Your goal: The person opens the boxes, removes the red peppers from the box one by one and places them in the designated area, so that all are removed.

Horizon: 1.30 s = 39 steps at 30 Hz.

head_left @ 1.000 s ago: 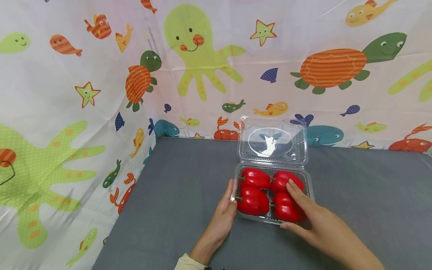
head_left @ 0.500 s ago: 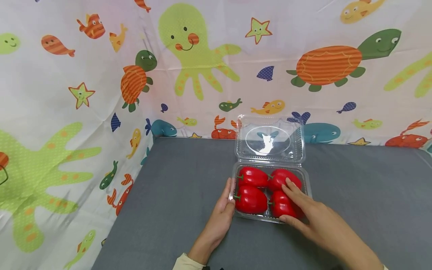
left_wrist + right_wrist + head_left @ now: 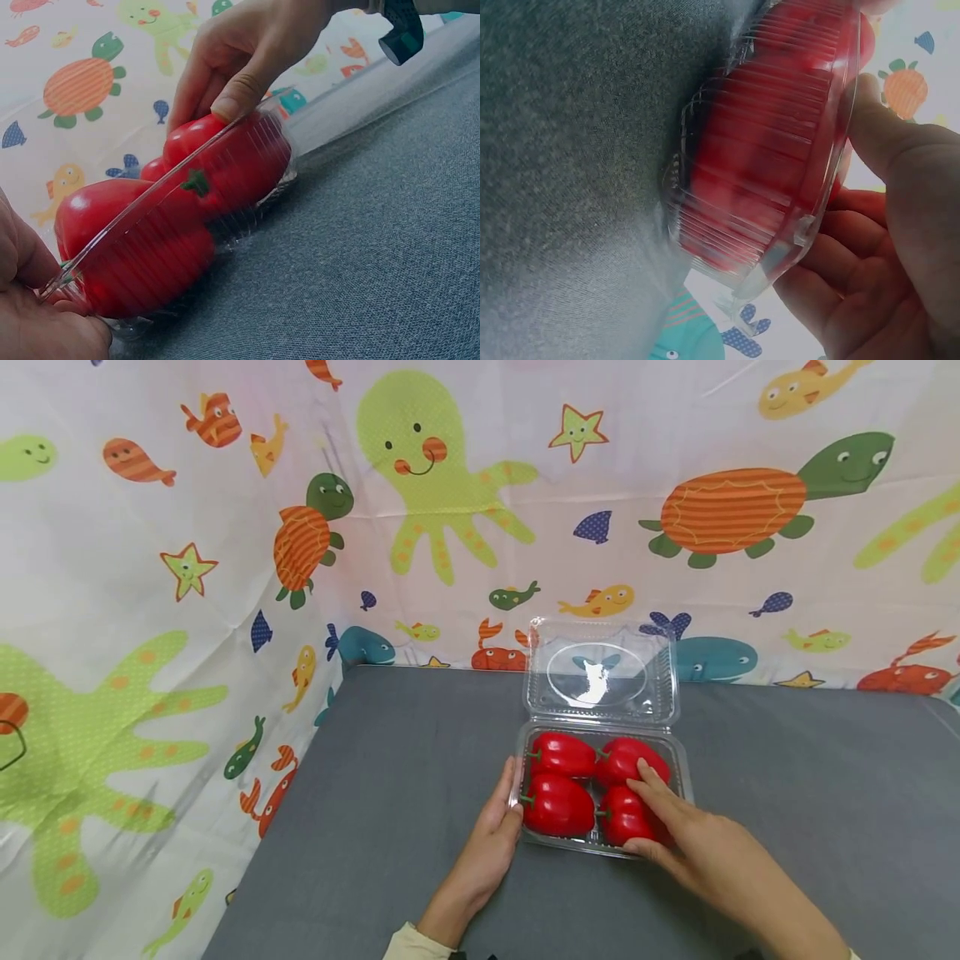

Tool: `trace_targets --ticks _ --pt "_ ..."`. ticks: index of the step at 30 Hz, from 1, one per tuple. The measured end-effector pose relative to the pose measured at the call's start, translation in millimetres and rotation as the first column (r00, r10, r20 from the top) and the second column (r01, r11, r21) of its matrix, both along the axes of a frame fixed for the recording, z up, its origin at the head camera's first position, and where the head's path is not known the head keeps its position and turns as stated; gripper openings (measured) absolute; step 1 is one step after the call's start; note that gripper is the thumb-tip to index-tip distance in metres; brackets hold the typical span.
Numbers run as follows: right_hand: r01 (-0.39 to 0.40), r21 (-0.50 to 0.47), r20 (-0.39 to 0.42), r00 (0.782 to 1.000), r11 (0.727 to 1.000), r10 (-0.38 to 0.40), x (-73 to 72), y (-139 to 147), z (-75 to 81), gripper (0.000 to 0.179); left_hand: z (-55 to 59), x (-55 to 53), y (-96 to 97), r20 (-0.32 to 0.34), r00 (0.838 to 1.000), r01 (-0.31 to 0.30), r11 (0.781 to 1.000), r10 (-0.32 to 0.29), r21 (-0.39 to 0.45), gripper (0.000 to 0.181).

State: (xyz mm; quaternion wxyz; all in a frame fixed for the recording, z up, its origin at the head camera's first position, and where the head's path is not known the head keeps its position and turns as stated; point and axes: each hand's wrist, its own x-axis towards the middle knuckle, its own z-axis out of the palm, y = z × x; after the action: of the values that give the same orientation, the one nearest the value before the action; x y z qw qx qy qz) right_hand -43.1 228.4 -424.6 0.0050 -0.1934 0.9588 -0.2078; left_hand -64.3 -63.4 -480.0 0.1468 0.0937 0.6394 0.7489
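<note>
A clear plastic clamshell box (image 3: 531, 839) with its lid (image 3: 600, 702) raised stands on the grey table. Several red bell peppers with green stems lie in its base, among them a front left pepper (image 3: 558, 806) and a back left pepper (image 3: 562, 754). My left hand (image 3: 487, 843) grips the box's left rim between thumb and fingers. Over the front right bell pepper (image 3: 626, 817) lies my right hand (image 3: 697, 843), thumb at its near side and fingers across its top, gripping it. The right wrist view shows that hand's bent fingers (image 3: 840, 262) beside the box wall.
Grey cloth (image 3: 405, 760) covers the table on both sides of the box. Behind the raised lid hangs a white curtain (image 3: 480, 435) printed with sea animals, and it continues along the left side of the table.
The head view shifts slightly. Both hands keep nearly the same places on the box and the pepper.
</note>
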Motion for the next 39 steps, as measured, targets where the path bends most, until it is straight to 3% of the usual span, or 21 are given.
trace_targets --ticks 9,19,34,39 --pt "-0.015 -0.007 -0.029 0.999 1.000 0.015 -1.4 2 -1.6 0.086 0.4 -1.9 0.8 -0.004 1.000 0.013 1.000 -0.013 0.011 0.069" --pt "0.024 -0.025 0.126 0.992 0.999 -0.020 -5.0 1 7.5 0.095 0.5 -1.6 1.0 0.001 1.000 0.023 0.999 -0.023 0.025 0.069" --pt "0.010 0.014 0.021 1.000 1.000 -0.010 -7.1 3 6.9 0.088 -3.9 -0.8 0.8 0.017 1.000 0.020 0.999 -0.020 0.036 0.068" --pt "0.007 0.014 0.029 1.000 1.000 -0.008 -6.4 5 5.8 0.087 -2.1 -0.4 1.3 0.020 0.999 0.024 0.999 -0.024 0.038 0.068"
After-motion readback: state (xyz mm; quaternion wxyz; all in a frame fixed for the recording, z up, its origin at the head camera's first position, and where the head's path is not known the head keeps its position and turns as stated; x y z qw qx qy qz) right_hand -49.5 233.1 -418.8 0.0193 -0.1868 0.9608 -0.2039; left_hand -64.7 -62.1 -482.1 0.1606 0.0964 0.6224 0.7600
